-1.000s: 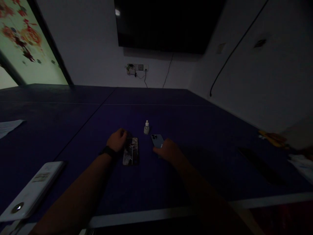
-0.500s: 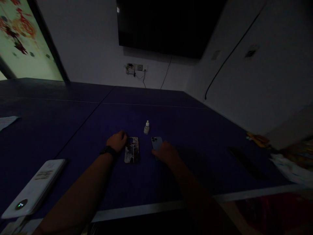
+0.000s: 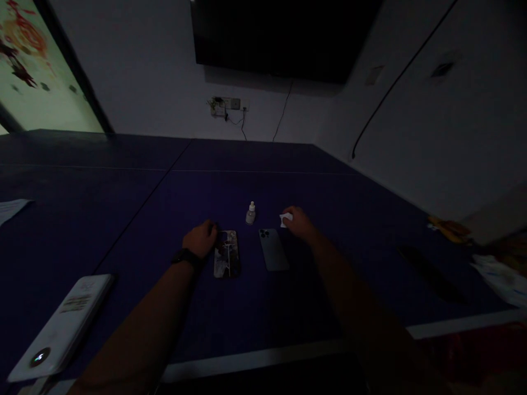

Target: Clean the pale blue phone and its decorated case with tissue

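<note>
My right hand (image 3: 300, 223) grips one white scrap (image 3: 284, 220) by the far end of one grey phone (image 3: 274, 251). My left hand (image 3: 200, 239), whose grip I cannot tell, lies left of one patterned case (image 3: 226, 257); one bottle (image 3: 250, 215) stands farther.

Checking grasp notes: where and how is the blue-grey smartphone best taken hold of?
Likely by both long edges below the camera lenses, from above and the right: the blue-grey smartphone lies flat, back up, and the right hand, holding a white piece, is on that side.
</note>
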Available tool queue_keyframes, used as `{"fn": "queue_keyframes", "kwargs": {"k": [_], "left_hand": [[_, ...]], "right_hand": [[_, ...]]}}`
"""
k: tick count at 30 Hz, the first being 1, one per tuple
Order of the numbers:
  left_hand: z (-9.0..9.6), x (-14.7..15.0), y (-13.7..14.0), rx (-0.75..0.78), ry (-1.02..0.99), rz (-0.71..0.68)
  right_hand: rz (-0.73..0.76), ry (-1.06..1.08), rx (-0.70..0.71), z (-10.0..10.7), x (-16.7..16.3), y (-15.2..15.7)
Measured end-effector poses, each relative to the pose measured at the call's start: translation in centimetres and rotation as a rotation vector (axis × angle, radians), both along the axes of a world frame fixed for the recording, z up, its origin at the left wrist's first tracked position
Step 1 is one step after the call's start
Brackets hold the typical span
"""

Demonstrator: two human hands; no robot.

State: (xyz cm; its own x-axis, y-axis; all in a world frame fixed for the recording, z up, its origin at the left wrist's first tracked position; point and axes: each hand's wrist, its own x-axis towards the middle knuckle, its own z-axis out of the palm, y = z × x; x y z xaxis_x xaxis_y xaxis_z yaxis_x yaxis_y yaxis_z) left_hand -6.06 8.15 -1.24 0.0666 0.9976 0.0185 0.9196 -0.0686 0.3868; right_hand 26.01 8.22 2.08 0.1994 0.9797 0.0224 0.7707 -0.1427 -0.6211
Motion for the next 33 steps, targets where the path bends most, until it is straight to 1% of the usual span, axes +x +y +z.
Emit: {"fn": "queue_keyframes", "kwargs": {"k": [4, 8, 13, 15, 17, 18, 19, 21, 22, 23, 25, 28, 30, 33], "left_hand": [[0.0, -0.1, -0.1, -0.006, -0.006, 0.011], [-0.1, -0.1, -0.1, -0.008, -0.019, 0.009], [0.5, 0.2, -0.4, 0.013, -0.093, 0.001], [1.1, 1.1, -1.2, 0.027, -0.151, -0.053], [1.9, 2.8, -2.4, 0.024, -0.225, -0.153], [2.3, 3.7, -3.1, 0.015, -0.284, -0.216], [2.7, 4.8, -3.8, -0.017, -0.445, -0.274], [3.3, 6.7, -5.0, -0.168, -0.755, -0.369], [3.4, 7.4, -5.5, -0.277, -0.867, -0.422], [3.4, 8.0, -5.8, -0.353, -0.935, -0.418], [3.0, 8.5, -6.0, -0.422, -1.016, -0.307], [2.0, 8.2, -5.8, -0.442, -1.117, -0.13], [1.5, 7.8, -5.8, -0.451, -1.194, -0.055], [0.9, 7.7, -6.2, -0.455, -1.277, 0.021]], "right_hand": [[0.039, 0.256, -0.045, -1.0, -1.5, 2.4], [0.034, 0.476, -0.084, -1.7, -2.0, 2.7], [0.064, 0.654, -0.146, -1.5, -0.8, 0.8], [0.119, 0.708, -0.167, -1.3, -0.6, -0.6], [0.207, 0.759, -0.184, -1.2, -0.8, -2.2], [0.255, 0.781, -0.19, -1.2, -1.0, -2.9], [0.304, 0.798, -0.195, -1.3, -1.2, -3.6], [0.384, 0.812, -0.202, -1.6, -1.7, -4.7], [0.408, 0.811, -0.197, -1.8, -2.0, -5.1], [0.422, 0.806, -0.189, -2.0, -2.1, -5.4], [0.427, 0.794, -0.163, -2.4, -2.3, -5.7], [0.389, 0.792, -0.106, -2.9, -2.3, -5.7], [0.338, 0.794, -0.066, -3.3, -2.2, -5.7], [0.283, 0.794, -0.028, -3.8, -2.0, -5.7]]}}
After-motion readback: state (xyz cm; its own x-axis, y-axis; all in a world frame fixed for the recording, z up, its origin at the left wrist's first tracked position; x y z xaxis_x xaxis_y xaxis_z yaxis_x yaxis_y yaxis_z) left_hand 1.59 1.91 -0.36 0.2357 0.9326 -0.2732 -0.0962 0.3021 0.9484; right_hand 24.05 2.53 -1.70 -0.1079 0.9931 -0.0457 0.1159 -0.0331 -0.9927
